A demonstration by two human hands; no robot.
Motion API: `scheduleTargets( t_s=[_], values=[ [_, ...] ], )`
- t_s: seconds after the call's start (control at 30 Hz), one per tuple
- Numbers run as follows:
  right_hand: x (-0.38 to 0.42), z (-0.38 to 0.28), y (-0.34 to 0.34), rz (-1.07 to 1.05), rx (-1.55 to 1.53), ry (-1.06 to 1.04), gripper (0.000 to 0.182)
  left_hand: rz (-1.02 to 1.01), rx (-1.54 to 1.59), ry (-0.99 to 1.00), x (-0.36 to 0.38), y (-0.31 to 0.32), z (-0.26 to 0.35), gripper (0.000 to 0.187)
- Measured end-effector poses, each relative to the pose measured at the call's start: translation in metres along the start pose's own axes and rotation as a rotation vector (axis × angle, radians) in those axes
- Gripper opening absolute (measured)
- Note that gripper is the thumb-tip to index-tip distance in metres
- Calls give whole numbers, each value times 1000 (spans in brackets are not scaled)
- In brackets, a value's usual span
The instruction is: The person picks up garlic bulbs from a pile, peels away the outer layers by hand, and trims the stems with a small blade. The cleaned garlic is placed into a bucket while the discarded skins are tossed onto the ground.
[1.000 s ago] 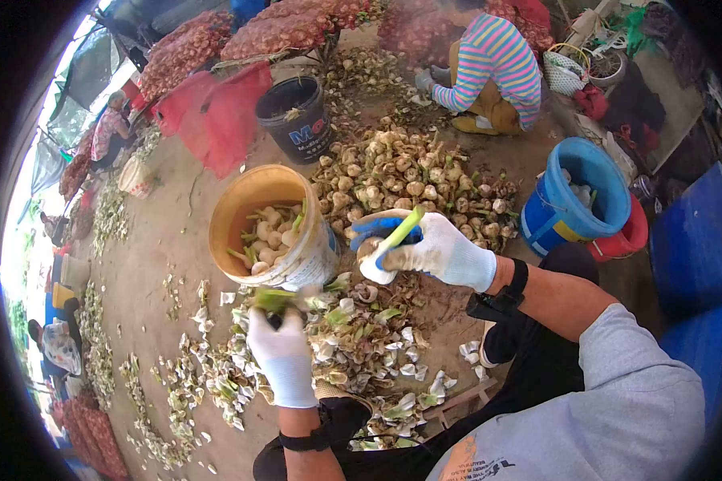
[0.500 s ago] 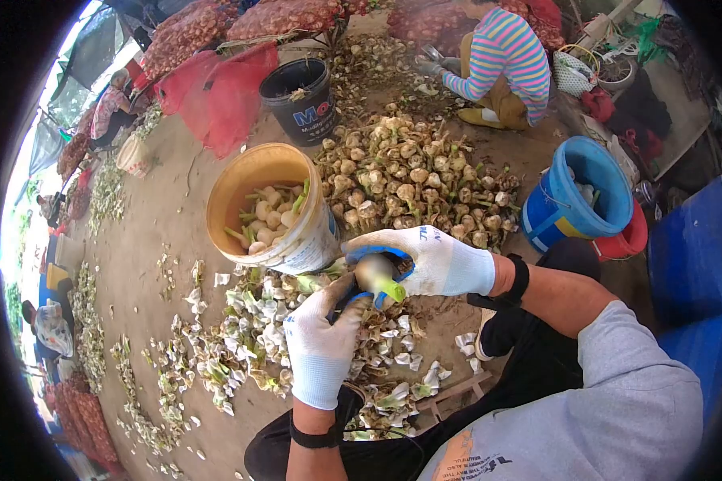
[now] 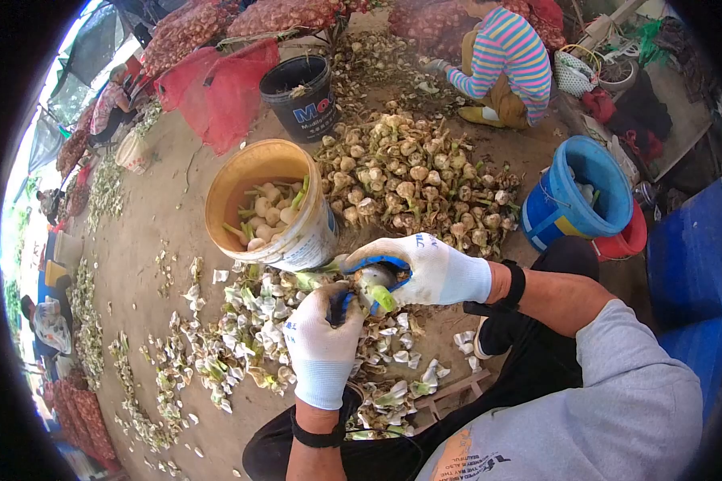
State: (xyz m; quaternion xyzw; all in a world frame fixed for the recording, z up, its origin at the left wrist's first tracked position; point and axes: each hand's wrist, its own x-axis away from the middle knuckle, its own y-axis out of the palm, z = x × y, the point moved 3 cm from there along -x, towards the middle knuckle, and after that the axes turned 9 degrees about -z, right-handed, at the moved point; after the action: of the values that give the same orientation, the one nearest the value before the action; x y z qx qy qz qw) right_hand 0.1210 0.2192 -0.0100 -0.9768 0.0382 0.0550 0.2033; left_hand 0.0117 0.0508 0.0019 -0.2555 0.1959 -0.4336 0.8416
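A garlic bulb (image 3: 371,278) with a short green stem sits in my right hand (image 3: 440,268), whose gloved fingers and thumb wrap around it from the right. My left hand (image 3: 326,341), in the same white glove with blue palm, is closed in a pinch at the bulb's left edge, on its skin; the fingertips are partly hidden. Just beyond my hands stands a cream bucket (image 3: 326,232) holding several peeled bulbs with green stems. Behind it and to the right lies a heap of unpeeled garlic (image 3: 413,184). Loose white garlic skins (image 3: 249,337) cover the ground below my hands.
A blue bucket (image 3: 539,210) and a red one (image 3: 630,236) stand at the right. Beyond the cream bucket are a black bucket (image 3: 305,108) and red netting (image 3: 225,96). A person in a striped top (image 3: 509,60) crouches past the heap. Filled mesh sacks (image 3: 285,18) line the back.
My left hand has drawn slightly left from the bulb, its fingers curling into a pinch. The bulb has turned a little in my right hand, showing more of its pale side.
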Motion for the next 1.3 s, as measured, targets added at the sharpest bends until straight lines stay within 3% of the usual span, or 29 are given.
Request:
scheduleTargets(
  t_s=[0.27,0.3,0.33,0.43,0.47,0.53,0.67,0.77,0.8,0.9,0.97,1.03,1.17,1.27,1.3],
  values=[
    [0,1,3,42,-132,-50,51,11,235,-157,3,2,-14,18],
    [-1,7,1,67,-216,78,53,29,305,-162,4,2,-14,19],
    [0,14,1,93,-298,206,55,28,303,-158,5,4,-10,19],
    [0,16,1,261,-118,166,43,103,43,-117,11,5,0,22],
    [-3,15,-5,267,-107,160,43,96,-14,-22,6,10,1,23],
    [-2,19,-4,233,-405,327,38,68,-87,145,7,19,-5,26],
    [0,35,-8,276,-538,318,23,48,-222,322,8,22,0,24],
    [-1,34,-19,276,-570,190,21,148,161,-164,4,10,-19,16],
    [-1,32,-22,276,-586,123,20,196,329,-243,-2,-2,-18,10],
    [1,30,-28,191,-814,-4,23,379,605,-268,-12,-32,-54,13],
    [1,33,-30,174,-774,-25,25,427,703,-322,-10,-45,-55,16],
    [2,33,-33,160,-764,-6,24,434,661,-340,-7,-52,-68,14],
    [-2,53,-31,177,-991,13,24,36,-361,-279,4,-41,-63,20],
    [-9,73,-28,248,-1081,211,25,-295,-638,-359,17,-24,-72,36],
    [-19,86,-25,232,-1078,209,25,-272,-725,-249,21,-26,-72,41]
  ],
)
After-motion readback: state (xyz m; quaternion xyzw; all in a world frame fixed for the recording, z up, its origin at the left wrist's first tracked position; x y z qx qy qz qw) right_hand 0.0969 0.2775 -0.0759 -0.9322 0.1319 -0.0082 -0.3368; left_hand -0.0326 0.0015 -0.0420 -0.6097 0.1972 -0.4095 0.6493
